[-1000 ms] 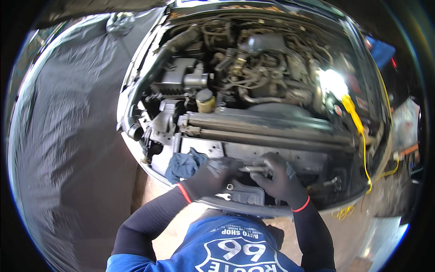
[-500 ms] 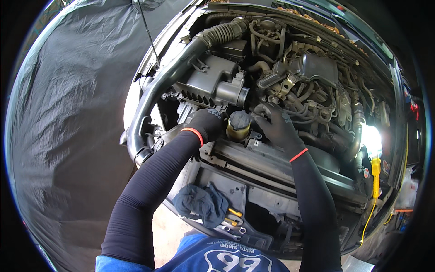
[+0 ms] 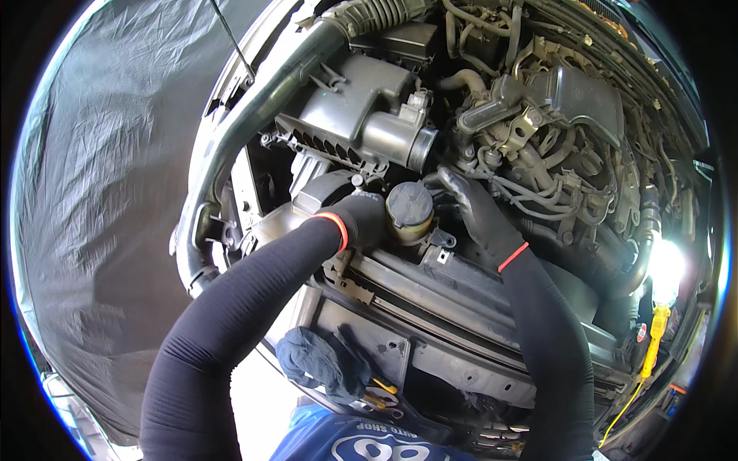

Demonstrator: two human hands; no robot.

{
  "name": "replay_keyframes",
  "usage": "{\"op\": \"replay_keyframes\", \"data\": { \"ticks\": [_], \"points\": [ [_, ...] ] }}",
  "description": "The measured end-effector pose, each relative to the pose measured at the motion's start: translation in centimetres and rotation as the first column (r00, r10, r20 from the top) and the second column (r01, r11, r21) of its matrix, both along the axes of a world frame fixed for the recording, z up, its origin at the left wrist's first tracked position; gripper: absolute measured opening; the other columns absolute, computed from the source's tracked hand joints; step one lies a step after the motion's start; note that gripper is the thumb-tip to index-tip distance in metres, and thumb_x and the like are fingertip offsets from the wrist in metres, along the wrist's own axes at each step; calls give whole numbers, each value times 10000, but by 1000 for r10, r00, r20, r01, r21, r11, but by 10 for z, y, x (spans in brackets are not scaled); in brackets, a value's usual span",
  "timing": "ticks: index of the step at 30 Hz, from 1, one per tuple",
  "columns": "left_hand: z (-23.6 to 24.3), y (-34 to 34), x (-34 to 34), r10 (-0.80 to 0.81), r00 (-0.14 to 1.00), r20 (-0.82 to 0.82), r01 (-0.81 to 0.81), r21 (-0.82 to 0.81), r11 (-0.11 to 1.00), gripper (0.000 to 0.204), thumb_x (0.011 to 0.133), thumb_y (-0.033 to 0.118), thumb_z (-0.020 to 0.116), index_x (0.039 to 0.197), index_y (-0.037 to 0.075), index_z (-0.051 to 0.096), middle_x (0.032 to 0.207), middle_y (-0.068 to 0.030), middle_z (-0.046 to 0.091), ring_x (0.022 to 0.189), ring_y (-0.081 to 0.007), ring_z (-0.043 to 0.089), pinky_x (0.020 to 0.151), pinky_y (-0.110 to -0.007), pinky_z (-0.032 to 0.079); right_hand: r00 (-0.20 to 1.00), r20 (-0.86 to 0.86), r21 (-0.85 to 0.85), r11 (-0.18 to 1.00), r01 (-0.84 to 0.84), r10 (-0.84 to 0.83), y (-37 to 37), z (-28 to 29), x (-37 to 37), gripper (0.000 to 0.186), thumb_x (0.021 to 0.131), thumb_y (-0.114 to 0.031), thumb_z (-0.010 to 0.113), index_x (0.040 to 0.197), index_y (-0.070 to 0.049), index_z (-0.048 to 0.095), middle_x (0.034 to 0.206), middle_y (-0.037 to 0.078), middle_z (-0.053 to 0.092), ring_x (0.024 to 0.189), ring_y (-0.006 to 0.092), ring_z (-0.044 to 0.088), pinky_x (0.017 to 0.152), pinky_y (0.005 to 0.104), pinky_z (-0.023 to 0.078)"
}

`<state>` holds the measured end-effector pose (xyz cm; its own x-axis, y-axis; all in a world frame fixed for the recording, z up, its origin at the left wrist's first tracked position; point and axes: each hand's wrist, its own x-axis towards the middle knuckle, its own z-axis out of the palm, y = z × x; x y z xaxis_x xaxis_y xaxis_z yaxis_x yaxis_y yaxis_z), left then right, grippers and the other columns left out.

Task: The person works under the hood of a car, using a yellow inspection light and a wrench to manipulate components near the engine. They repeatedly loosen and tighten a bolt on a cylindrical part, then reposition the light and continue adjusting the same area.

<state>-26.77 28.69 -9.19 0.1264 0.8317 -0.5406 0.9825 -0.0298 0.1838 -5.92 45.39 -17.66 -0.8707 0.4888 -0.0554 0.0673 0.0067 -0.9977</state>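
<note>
Between my gloved hands stands a fluid reservoir (image 3: 410,209) with a round dark cap and a yellowish, stained body. On its left side is my left hand (image 3: 363,218), in a black glove, reaching down into the engine bay; its fingers are hidden. My right hand (image 3: 478,211) is on the other side, fingers stretched toward the back of the reservoir, with nothing visible in them. Behind the reservoir lies a black air filter housing (image 3: 354,104), its round outlet (image 3: 421,148) facing the right hand. A small metal bracket (image 3: 443,238) sits at the reservoir's right foot.
A large black intake pipe (image 3: 231,146) runs along the left. A blue cloth (image 3: 319,361) and yellow-handled tools (image 3: 380,390) lie on the front panel. At the right hangs a lit yellow work lamp (image 3: 657,338). A dark cover (image 3: 108,192) drapes the far left.
The view has moved closer to the engine bay. My right hand's fingers have straightened and lie nearer the back of the reservoir. My left hand stays beside it.
</note>
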Motion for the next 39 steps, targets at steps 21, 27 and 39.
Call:
{"op": "replay_keyframes", "data": {
  "ticks": [21, 27, 39],
  "points": [
    [118, -71, 30, 233, 112, 966, -860, -23, 510, 405, 1047, 223, 688, 1351, -41, 642, 1209, -163, 720, 1077, -213, 695, 986, -358, 535, 951, 197, 453, 883, 126, -237, -111, 197, 36, 313, 935, -25, 662, 1244, 23, 675, 1013, 175, 706, 845, 354, 693, 779, 392, 555],
    [67, -70, 17, 483, 233, 844, -835, -80, 544, 473, 1101, 333, 636, 1374, -53, 621, 1155, -187, 735, 1083, -223, 691, 1030, -344, 524, 900, 379, 726, 672, -143, -217, -173, 177, 117, 269, 901, -145, 762, 1159, -69, 743, 955, 100, 668, 864, 303, 654, 751, 435, 520],
    [18, -23, -4, 380, 421, 824, -585, -74, 808, 616, 1116, 538, 468, 1524, 83, 542, 899, -307, 696, 891, -385, 737, 858, -445, 576, 838, 541, 652, 664, -366, -69, -283, 156, 74, 398, 886, -258, 807, 1211, -56, 698, 1011, 63, 629, 929, 264, 602, 749, 424, 465]
  ]
}}
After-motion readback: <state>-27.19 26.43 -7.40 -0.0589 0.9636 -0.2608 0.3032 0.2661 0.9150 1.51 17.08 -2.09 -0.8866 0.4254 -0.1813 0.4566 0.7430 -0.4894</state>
